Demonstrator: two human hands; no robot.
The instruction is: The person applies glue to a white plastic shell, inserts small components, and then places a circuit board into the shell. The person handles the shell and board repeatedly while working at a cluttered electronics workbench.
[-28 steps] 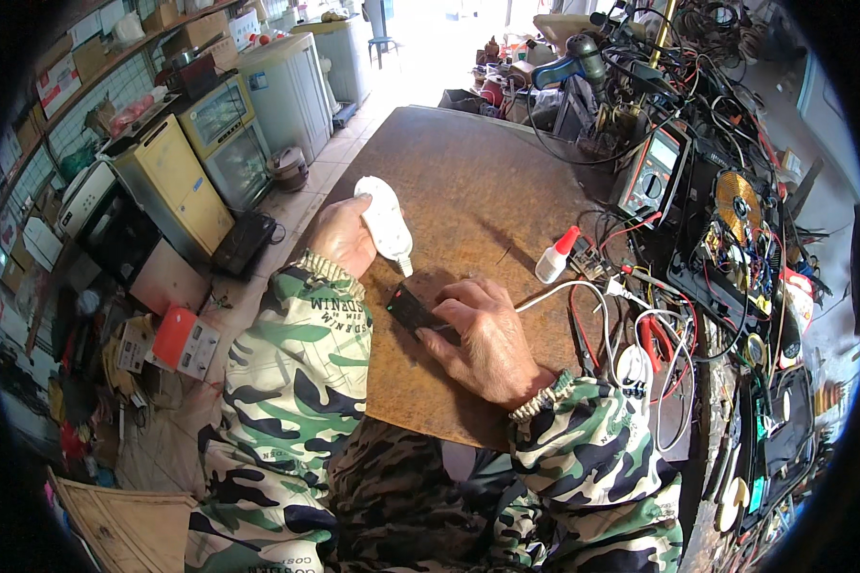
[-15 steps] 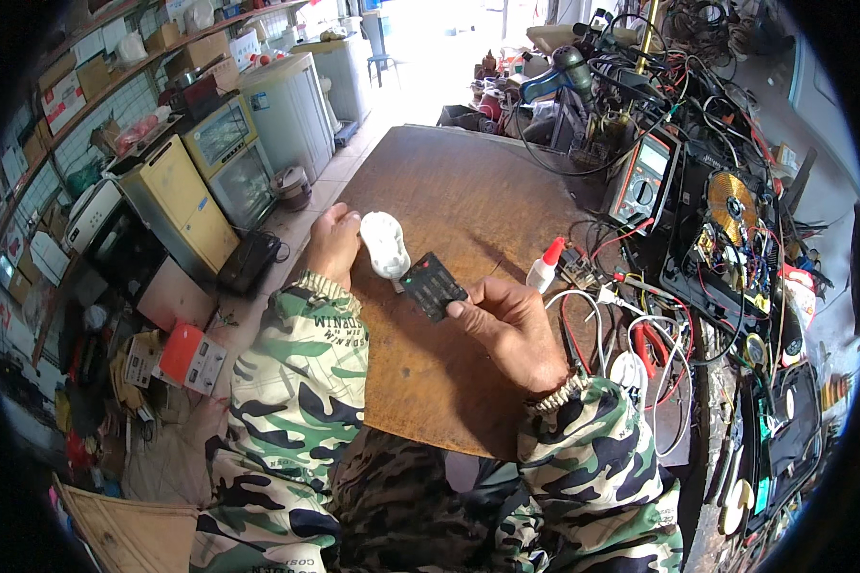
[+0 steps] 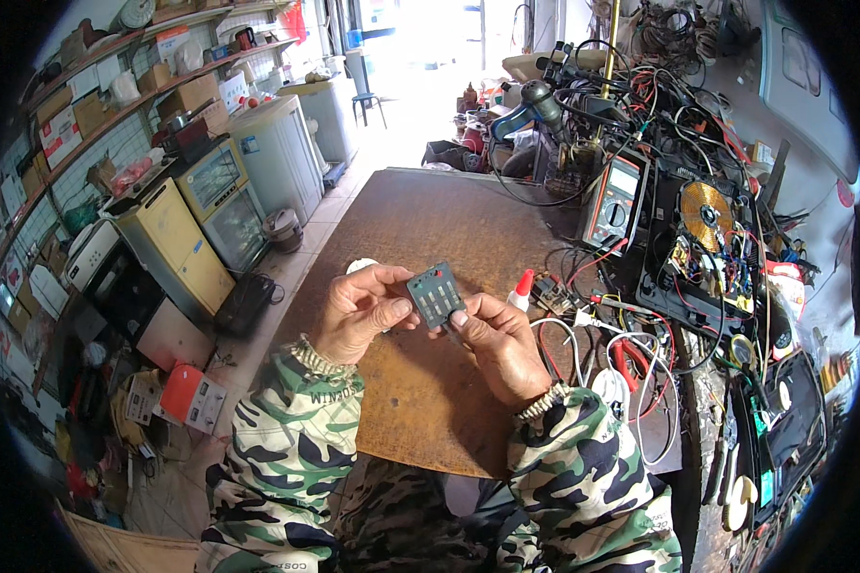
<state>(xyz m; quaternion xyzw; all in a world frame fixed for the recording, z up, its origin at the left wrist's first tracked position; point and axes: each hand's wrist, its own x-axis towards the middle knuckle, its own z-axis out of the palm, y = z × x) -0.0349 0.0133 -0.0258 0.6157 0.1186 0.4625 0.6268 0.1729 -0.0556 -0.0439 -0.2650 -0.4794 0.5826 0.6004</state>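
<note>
Between my two hands is a small dark square panel point(image 3: 435, 295), tilted toward me, with rows of pale rectangular marks and red and green spots near its upper edge. My right hand point(image 3: 500, 346) pinches its lower right corner between thumb and fingers. At the panel's left edge, my left hand point(image 3: 361, 310) closes its thumb and forefinger on it. A white rounded plastic piece point(image 3: 360, 265) peeks out behind my left hand, mostly hidden. Just beyond my right hand stands a white bottle with a red pointed cap point(image 3: 522, 289).
Below my hands lies the worn brown tabletop point(image 3: 430, 411). Along its right side are a multimeter point(image 3: 612, 205), tangled cables, red-handled pliers point(image 3: 631, 365) and an opened appliance with a copper coil point(image 3: 705, 212). Cabinets point(image 3: 175, 232) and shelves line the left wall.
My left hand has come over to the panel's left edge, now covering most of the white piece. The panel has been raised and turned more upright. The view has shifted slightly.
</note>
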